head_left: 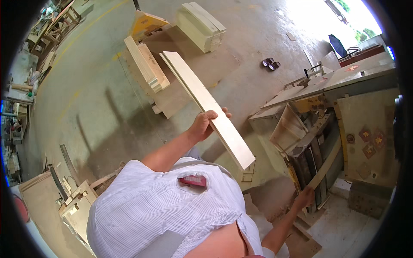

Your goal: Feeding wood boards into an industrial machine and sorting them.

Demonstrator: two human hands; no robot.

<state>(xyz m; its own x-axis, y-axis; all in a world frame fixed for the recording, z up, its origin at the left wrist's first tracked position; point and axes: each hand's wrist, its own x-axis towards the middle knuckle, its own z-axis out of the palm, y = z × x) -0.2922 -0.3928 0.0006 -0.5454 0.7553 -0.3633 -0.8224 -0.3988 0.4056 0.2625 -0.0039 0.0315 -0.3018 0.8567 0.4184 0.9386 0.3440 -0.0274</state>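
Out in front of my body, my left hand (205, 124) grips a long pale stack of wooden boards (211, 107) near its middle, thumb on top and fingers around the far edge. At least two boards seem to lie one on the other there; they slant from far left to near right. Off to the right, my right hand (304, 198) is closed on the near end of a wooden strip (326, 168). That strip runs up along the open side of a machine (307, 148) with dark metal parts. Its far end is hard to make out.
Stacked boards (148, 64) lie on a brown sheet (172, 101) on the floor ahead, beside a yellow pallet jack (146, 25). A taller board stack (200, 28) stands behind. Dark sandals (271, 64) lie near the machine's table (335, 81). Wooden pieces (79, 198) are at near left.
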